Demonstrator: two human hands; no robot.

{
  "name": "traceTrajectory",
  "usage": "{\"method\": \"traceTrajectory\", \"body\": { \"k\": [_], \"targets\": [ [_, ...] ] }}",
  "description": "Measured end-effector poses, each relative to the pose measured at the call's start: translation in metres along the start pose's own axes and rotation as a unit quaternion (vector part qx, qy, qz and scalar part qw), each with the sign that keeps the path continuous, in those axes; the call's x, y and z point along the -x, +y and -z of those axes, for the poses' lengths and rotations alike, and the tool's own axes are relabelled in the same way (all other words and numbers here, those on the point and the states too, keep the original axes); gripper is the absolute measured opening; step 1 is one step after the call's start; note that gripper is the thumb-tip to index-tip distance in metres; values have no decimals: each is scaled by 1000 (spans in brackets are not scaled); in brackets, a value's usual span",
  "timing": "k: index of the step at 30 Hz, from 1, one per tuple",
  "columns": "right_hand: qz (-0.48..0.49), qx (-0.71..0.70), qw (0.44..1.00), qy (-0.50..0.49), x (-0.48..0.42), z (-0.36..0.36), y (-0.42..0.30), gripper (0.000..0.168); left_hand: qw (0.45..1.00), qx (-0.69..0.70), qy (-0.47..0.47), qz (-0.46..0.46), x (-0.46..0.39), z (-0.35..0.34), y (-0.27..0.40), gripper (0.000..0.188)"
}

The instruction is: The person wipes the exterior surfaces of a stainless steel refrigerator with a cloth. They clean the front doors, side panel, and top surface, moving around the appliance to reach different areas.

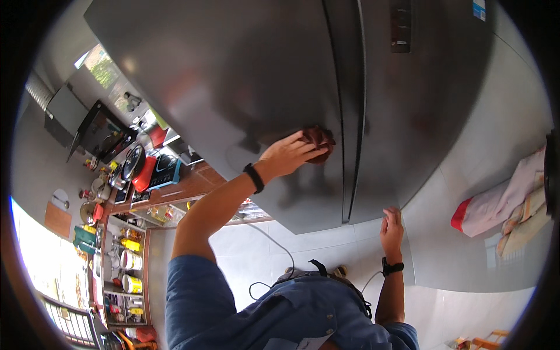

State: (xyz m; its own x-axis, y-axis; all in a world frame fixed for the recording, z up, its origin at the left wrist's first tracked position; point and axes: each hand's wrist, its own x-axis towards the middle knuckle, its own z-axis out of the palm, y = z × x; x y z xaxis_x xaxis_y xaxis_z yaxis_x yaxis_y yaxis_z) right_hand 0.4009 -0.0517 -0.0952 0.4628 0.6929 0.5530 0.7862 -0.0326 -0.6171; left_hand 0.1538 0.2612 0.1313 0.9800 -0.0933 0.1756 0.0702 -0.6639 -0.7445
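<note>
My left hand (286, 154) presses a crumpled dark brown cloth (320, 144) flat against the left door (271, 87) of a dark grey two-door refrigerator. The cloth lies just left of the vertical gap between the doors, and the fingers spread over its left part. Low by the outer edge of the right door (398, 131) is my right hand (391, 229). Its fingers are loosely bent, with nothing seen in them. Whether it touches the door is hard to tell. Both wrists wear black bands.
On the left, a kitchen counter (201, 179) carries an induction cooker (165, 170) and pots, with bottles and tubs on shelves (131, 262) below. Towels (494, 210) hang at the right. Thin cables (271, 238) run near my waist above the tiled floor (249, 258).
</note>
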Motion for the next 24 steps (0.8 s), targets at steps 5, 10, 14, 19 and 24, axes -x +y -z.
{"method": "traceTrajectory", "body": {
  "k": [5,10,14,19,24],
  "targets": [
    [-82,49,994,-55,60,38,52,29,958,-16,177,226,-67,77,-63,64],
    [-110,58,988,-94,80,35,68,30,914,-13,271,302,-99,75,-57,67],
    [-121,33,980,-152,91,21,51,28,983,16,94,156,-72,-2,46,59],
    [-172,35,965,-195,111,31,51,25,955,163,95,227,-35,-54,121,68],
    [-249,70,947,-191,136,53,70,24,879,119,249,389,-1,-8,34,67]
  ]
}}
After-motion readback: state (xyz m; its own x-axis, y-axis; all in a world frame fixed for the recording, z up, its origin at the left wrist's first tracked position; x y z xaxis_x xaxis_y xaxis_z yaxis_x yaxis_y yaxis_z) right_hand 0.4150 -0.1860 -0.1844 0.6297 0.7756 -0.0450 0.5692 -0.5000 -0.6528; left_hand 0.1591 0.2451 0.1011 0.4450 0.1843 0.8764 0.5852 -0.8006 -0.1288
